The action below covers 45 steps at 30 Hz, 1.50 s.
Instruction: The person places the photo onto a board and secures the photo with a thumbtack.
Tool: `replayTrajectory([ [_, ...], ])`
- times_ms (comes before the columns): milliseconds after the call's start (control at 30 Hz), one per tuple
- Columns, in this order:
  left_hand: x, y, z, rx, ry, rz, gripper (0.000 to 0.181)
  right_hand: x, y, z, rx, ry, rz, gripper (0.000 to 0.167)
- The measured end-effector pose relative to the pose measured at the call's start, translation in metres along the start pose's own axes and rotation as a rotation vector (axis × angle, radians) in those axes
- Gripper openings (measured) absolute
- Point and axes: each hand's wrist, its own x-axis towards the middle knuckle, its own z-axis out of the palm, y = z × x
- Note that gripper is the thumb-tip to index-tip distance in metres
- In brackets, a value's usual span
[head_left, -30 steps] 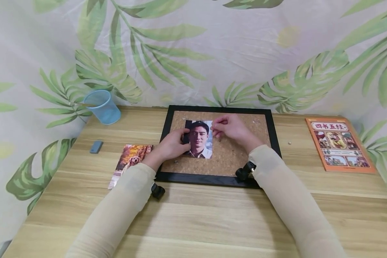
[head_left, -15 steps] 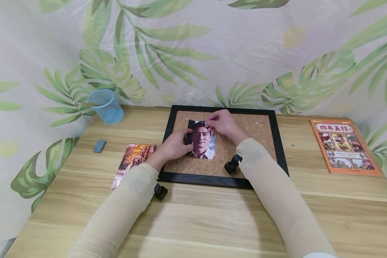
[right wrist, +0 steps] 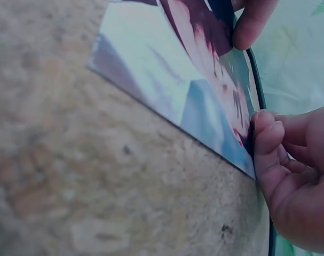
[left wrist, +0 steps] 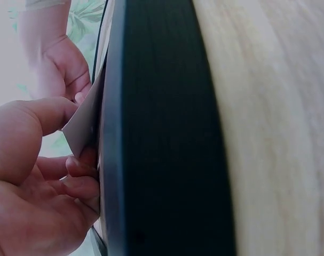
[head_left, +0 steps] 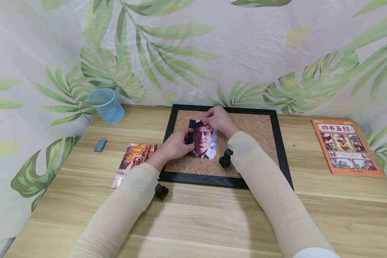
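Observation:
A portrait photo [head_left: 202, 142] lies over the left part of a cork board [head_left: 242, 150] with a black frame. My left hand [head_left: 176, 144] pinches the photo's left edge; in the left wrist view its thumb and fingers are on either side of the lifted white-backed photo [left wrist: 83, 127]. My right hand [head_left: 220, 121] is at the photo's top edge, thumb and fingertips pinched together around what seems a tiny push pin, now hidden by the fingers. From the right wrist view, the right hand's fingertips [right wrist: 269, 133] touch the top of the photo [right wrist: 167, 69].
A dog photo [head_left: 133, 159] lies left of the board, partly under my left forearm. Further left are a blue-grey eraser-like block [head_left: 100, 145] and a blue mesh cup [head_left: 109, 107]. Rightward lie a tiny silvery piece [head_left: 295, 144] and an orange book [head_left: 346, 147]. Patterned cloth hangs behind.
My right hand has moved left, from the photo's right edge to the middle of its top edge. The left hand stays on the left edge. The head view has shifted slightly.

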Motion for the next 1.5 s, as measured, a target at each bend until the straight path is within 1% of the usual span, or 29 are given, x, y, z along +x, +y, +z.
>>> replayTrajectory([
  [100, -0.005, 0.006, -0.004, 0.011, 0.005, 0.016, 0.070, 0.002, -0.004, 0.000, -0.035, 0.006, 0.009, 0.019],
  [167, -0.006, 0.007, -0.005, 0.013, 0.002, 0.019, 0.070, 0.003, -0.007, 0.000, -0.056, 0.005, 0.026, 0.018],
  [233, -0.004, 0.005, -0.004, 0.017, 0.003, 0.016, 0.070, 0.004, -0.009, 0.001, -0.072, 0.006, 0.041, 0.017],
  [433, 0.007, -0.009, 0.005, 0.017, 0.015, -0.001, 0.070, 0.007, -0.012, 0.004, -0.124, 0.022, 0.070, 0.015],
  [567, 0.010, -0.013, 0.009, 0.012, 0.010, 0.004, 0.071, 0.009, -0.011, 0.004, -0.164, 0.026, 0.099, 0.013],
  [767, 0.006, -0.008, 0.007, 0.016, 0.018, 0.001, 0.069, 0.011, -0.010, 0.004, -0.177, 0.029, 0.109, 0.012],
  [967, 0.002, -0.003, 0.004, 0.021, 0.020, 0.008, 0.067, 0.011, -0.012, 0.006, -0.244, 0.059, 0.109, 0.011],
  [1067, 0.000, -0.002, 0.004, 0.036, 0.038, 0.009, 0.068, 0.010, -0.012, 0.005, -0.234, 0.078, 0.120, 0.011],
  [1133, -0.002, -0.001, 0.005, 0.056, 0.051, 0.000, 0.068, 0.009, -0.012, 0.004, -0.200, 0.083, 0.141, 0.012],
  [1267, -0.003, 0.000, 0.008, 0.115, 0.059, -0.044, 0.069, 0.005, -0.008, 0.002, -0.120, 0.085, 0.154, 0.013],
  [1333, -0.003, 0.001, 0.009, 0.144, 0.059, -0.063, 0.069, 0.001, -0.006, 0.001, -0.077, 0.080, 0.135, 0.016],
  [1400, -0.003, 0.001, 0.010, 0.162, 0.059, -0.071, 0.068, -0.005, -0.002, -0.002, -0.031, 0.075, 0.099, 0.020],
  [1467, -0.003, 0.001, 0.010, 0.169, 0.066, -0.061, 0.068, -0.011, 0.003, -0.005, 0.013, 0.062, 0.063, 0.023],
  [1500, -0.008, 0.006, 0.006, 0.174, 0.065, -0.049, 0.067, -0.014, 0.005, -0.007, 0.031, 0.054, 0.048, 0.025],
])
